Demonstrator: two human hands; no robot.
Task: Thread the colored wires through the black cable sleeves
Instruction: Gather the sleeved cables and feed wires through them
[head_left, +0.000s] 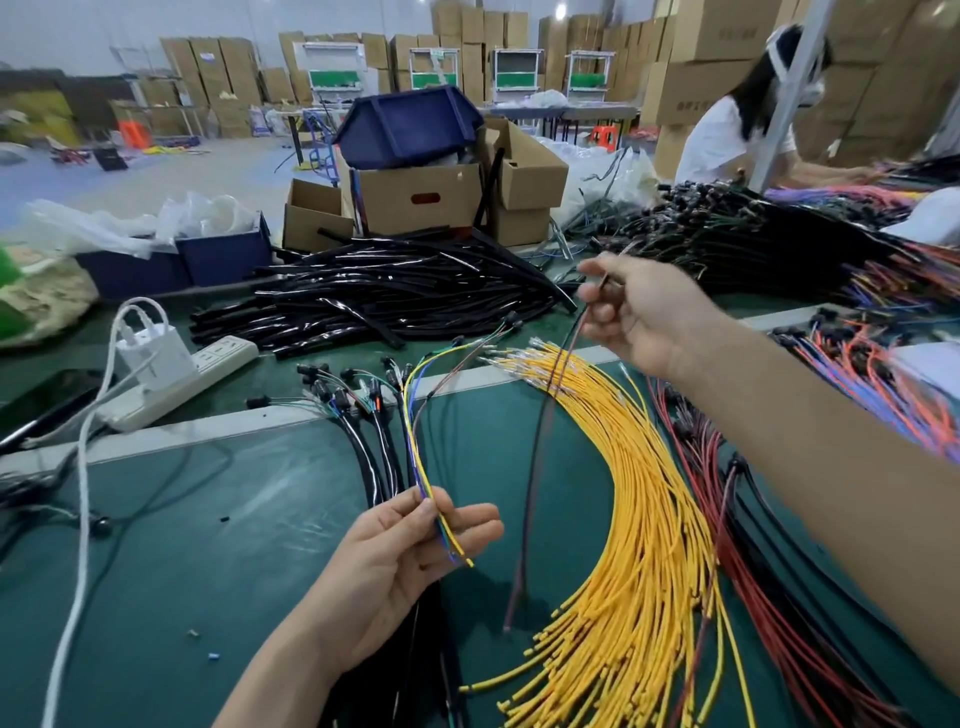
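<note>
My left hand (415, 551) pinches a thin bundle of colored wires (415, 415), yellow, green and blue, that rises away from me over the green table. Held higher and to the right, my right hand (634, 317) pinches the upper end of a dark red-brown wire (535, 467); the wire hangs down loose and blurred to its lower tip near the yellow wires. A large pile of black cable sleeves (395, 296) lies behind, beyond both hands. A fan of yellow wires (639, 519) spreads across the table under my right forearm.
Sleeved cables with connectors (363, 410) lie left of the held bundle. Red and black wires (753, 545) lie at right, mixed harnesses (779, 239) behind. A white power strip with chargers (176, 374) sits left. Cardboard boxes (426, 202) and blue bins stand behind; a person works at far right.
</note>
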